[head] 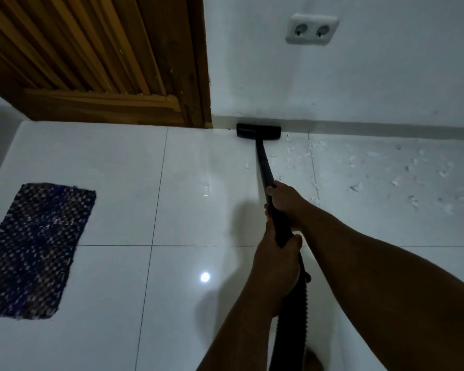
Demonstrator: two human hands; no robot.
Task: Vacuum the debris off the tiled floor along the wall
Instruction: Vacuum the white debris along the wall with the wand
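A black vacuum wand (263, 164) runs from my hands down to its flat black nozzle (258, 131), which rests on the white tiled floor (118, 188) against the base of the wall, just right of the door frame. My right hand (285, 200) grips the wand higher up its shaft. My left hand (275, 266) grips it lower, where the ribbed hose (292, 325) begins. Small white debris flakes (397, 180) lie scattered over the tiles to the right of the nozzle.
A wooden slatted door (91, 54) stands at the upper left. A double wall socket (311, 29) sits on the white wall (359, 84) above the nozzle. A dark woven mat (38, 250) lies on the floor at the left.
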